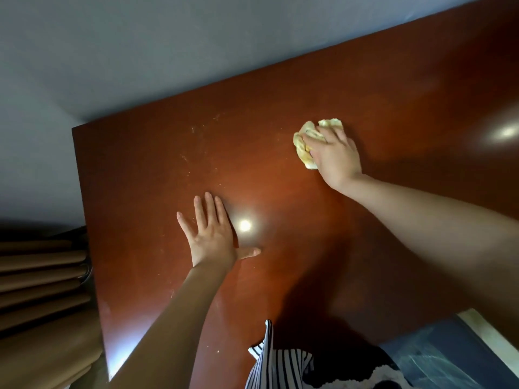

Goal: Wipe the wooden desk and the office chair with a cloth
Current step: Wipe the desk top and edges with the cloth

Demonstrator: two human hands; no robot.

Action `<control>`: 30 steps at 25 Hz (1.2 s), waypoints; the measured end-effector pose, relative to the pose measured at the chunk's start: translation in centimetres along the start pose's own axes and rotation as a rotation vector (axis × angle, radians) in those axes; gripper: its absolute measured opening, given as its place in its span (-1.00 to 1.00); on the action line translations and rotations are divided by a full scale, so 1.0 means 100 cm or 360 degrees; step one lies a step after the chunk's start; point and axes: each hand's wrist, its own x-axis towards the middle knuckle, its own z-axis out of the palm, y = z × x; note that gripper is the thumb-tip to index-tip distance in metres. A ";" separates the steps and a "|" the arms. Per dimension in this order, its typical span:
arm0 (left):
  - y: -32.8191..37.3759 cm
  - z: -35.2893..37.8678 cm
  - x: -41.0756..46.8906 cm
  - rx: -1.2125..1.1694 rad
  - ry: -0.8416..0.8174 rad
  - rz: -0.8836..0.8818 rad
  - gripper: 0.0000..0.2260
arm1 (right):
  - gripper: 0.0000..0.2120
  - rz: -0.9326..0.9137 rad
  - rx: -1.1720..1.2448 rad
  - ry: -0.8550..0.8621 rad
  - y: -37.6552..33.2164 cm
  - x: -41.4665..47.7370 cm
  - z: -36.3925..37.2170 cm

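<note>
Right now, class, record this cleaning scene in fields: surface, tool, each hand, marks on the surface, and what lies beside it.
surface: wooden desk, glossy red-brown, showing bright glare spots
tool: yellow cloth, crumpled, on the desk top
right hand: grips the cloth against the desk
left hand: flat on the desk, fingers spread, holding nothing
marks: pale scuffs toward the far left corner
beside: tan pleated curtain off the desk's left edge

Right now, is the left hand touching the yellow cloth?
Apart. The head view shows the left hand flat on the wooden desk, with bare wood between it and the yellow cloth in the right hand.
</note>
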 end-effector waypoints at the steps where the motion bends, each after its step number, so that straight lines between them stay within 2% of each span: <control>1: 0.000 0.000 0.000 0.0009 0.0008 0.0007 0.23 | -0.58 0.0097 0.0033 0.0037 -0.012 0.009 0.003; 3: 0.000 0.000 0.000 0.0015 0.0029 0.0015 0.22 | -0.59 0.0227 0.0057 0.0046 -0.037 0.022 0.009; 5: 0.000 -0.001 0.000 0.0005 0.0021 0.0009 0.23 | -0.60 0.0165 0.0066 -0.0012 -0.064 0.029 0.012; 12: 0.002 -0.008 -0.001 0.0025 -0.0028 -0.0004 0.22 | -0.62 -0.0753 0.0100 -0.0201 -0.126 -0.006 0.020; 18: 0.001 -0.010 -0.003 0.0118 0.0023 0.0028 0.21 | -0.72 -0.1231 0.0149 -0.0141 -0.085 -0.059 0.018; 22: 0.001 -0.009 -0.003 0.0111 0.0065 0.0030 0.21 | -0.65 -0.1454 0.0067 -0.0150 -0.037 -0.063 0.009; 25: 0.000 -0.008 -0.001 0.0119 0.0114 0.0092 0.22 | -0.54 -0.1347 -0.0028 -0.0217 -0.009 -0.040 -0.001; 30: 0.001 -0.014 0.017 0.0249 0.0194 0.0399 0.21 | -0.54 -0.0763 -0.0030 -0.0340 0.011 0.022 -0.007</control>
